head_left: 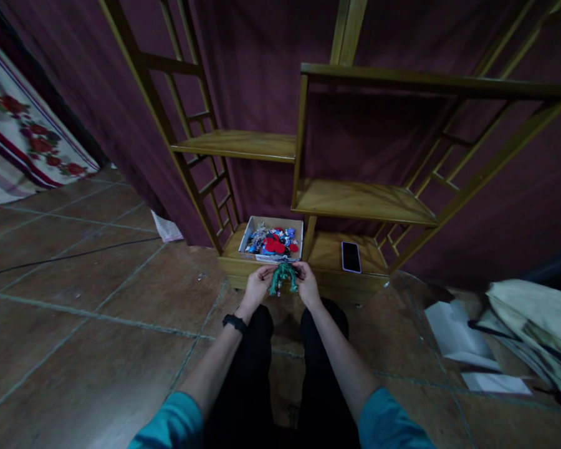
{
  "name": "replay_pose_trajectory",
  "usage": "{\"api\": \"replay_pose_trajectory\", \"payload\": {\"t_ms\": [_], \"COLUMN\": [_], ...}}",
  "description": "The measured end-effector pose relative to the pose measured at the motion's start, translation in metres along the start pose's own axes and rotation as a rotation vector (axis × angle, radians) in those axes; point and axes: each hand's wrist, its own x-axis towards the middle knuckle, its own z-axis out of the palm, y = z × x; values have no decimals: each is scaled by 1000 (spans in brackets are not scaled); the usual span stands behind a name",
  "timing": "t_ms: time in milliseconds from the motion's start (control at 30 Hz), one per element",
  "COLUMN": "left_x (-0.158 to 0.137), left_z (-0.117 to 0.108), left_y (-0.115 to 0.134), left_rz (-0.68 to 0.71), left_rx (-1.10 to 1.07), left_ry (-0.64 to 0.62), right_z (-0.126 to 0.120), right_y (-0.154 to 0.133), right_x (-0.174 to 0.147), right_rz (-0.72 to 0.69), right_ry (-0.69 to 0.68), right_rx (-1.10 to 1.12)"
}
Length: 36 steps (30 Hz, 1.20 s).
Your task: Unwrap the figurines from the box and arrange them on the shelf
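Note:
Between my two hands hangs a green arch-shaped ornament (284, 274) with a bumpy, shiny surface; its exact kind is too small to make out. My left hand (260, 285) pinches its left side, and my right hand (307, 284) has closed fingers at its right side. Just beyond it stands an open cardboard box (301, 232) on the lowest shelf. Inside lies a heap of small trinkets (275, 242) in red, blue and silver, with several flat red pieces on top.
A phone (351, 257) lies on the lowest shelf of the wooden shelf unit (243, 144), right of the box. More shelves (364, 198) jut out above. On the floor at right are a pale bag (533, 312) and a white carton (458, 333). A cable (75, 254) crosses the tiles at left.

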Motion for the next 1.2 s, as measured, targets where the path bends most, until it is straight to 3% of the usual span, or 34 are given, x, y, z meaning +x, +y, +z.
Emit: {"api": "replay_pose_trajectory", "payload": {"t_ms": [300,533,1200], "left_x": [-1,-5,-4], "left_z": [1,2,0], "left_y": [6,12,13], "left_rz": [-22,-156,-225], "left_rx": [75,35,29], "left_ry": [18,-21,-56], "right_z": [-1,-3,-6], "right_y": [5,4,13], "right_x": [1,-1,-1], "right_rz": [51,140,215], "right_ry": [23,29,64], "right_rx": [-95,-148,-166]}}
